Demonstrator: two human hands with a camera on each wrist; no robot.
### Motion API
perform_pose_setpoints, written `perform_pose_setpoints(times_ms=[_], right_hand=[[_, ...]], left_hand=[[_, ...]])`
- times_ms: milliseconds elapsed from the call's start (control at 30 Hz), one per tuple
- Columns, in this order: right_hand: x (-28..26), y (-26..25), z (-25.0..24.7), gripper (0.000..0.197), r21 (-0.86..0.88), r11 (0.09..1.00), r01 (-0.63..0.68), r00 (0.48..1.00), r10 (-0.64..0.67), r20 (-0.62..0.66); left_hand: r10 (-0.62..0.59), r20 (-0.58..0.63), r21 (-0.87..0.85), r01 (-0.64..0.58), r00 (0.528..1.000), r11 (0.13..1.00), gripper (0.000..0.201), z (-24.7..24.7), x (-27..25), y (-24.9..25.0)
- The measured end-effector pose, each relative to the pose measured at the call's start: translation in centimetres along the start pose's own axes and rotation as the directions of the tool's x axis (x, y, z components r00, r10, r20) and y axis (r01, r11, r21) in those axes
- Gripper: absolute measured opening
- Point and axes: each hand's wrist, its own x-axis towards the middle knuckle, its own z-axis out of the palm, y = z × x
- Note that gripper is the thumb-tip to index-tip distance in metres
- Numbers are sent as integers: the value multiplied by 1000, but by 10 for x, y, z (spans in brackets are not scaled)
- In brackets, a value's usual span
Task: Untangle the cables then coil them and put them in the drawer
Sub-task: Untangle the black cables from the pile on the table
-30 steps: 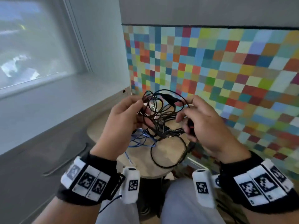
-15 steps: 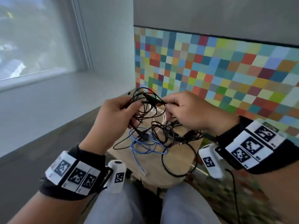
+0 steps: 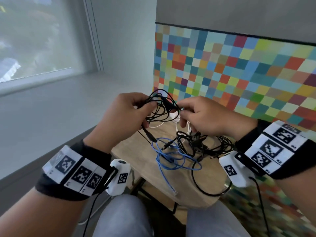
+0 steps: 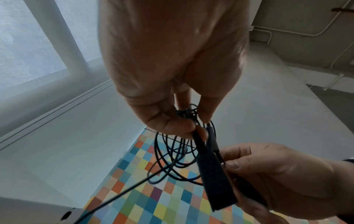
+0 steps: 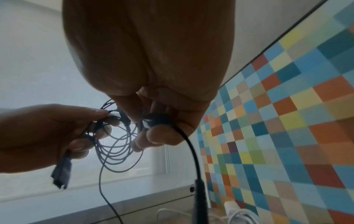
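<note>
My left hand grips a bundle of thin black cable loops held above the small wooden table. My right hand pinches part of the same black cable close to the left fingers. In the left wrist view a flat dark strap hangs from the coil between the hands. The right wrist view shows the right fingers pinching a dark plug end, with several loops hanging. On the table lie a blue cable, more tangled black cables and a white cable.
A multicoloured checked panel stands right behind the table. A grey window ledge and window run along the left. My knees are under the table's near edge. A black loop overhangs that edge.
Both hands rose slightly and came closer together on the black coil. The right hand shifted from the low tangle to the top of the loops. The view tilted down towards the table.
</note>
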Motion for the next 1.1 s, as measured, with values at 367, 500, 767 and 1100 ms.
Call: perform_pose_setpoints(times_ms=[367,500,767,1100], right_hand=[[31,60,26,24,144,989,-43,998,36,51],[47,89,13,23,195,978,-77,993,58,106],[94,68,-103,61,-145,987,-74,958,111,266],[220,-74,-183,36,-322,939,125,956,-27,292]], left_hand=[[-125,-2,-140,123,992,982,13,30,24,-49],[-169,89,-89,177,982,980,11,45,47,-52],[-317,171,38,316,933,948,16,31,107,-11],[-227,92,-19,230,969,973,10,-5,151,21]])
